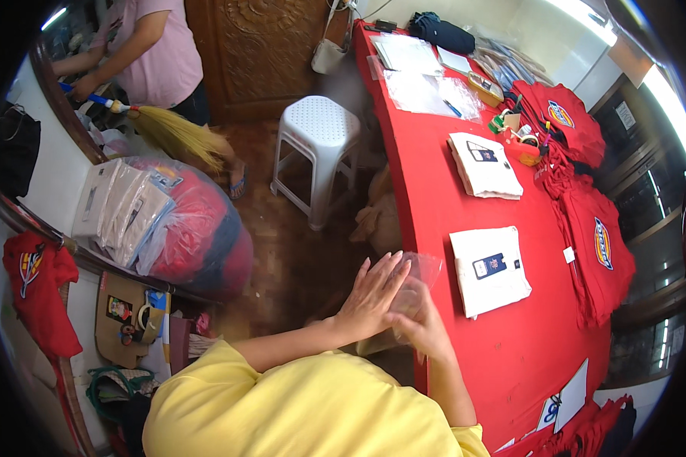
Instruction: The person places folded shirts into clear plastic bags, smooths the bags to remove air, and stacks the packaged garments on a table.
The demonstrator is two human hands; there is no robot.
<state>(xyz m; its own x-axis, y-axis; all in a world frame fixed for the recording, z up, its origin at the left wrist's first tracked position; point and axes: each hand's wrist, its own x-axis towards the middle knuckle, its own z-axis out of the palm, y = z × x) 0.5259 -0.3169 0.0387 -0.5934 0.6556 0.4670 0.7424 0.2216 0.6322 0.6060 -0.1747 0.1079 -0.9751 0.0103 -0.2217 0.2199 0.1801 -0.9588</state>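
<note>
A clear plastic bag (427, 266) is between my hands, just off the left edge of the red-covered table. My left hand (370, 301) lies with its fingers stretched out against the bag. My right hand (418, 316) grips the bag from the other side, its thumb toward my left palm. Part of the bag hangs below my hands, half hidden by them. Close by on the table is a folded white garment (514, 289) with a dark blue tag. Another folded cream garment (503, 179) with a tag sits farther back.
Red garments (587, 266) hang over the table's right side. Papers, a pen and a small red tray (522, 152) occupy the far part. A white plastic stool (320, 126) stands on the floor. At left are a stuffed clear sack (198, 221) and a person with a broom (168, 133).
</note>
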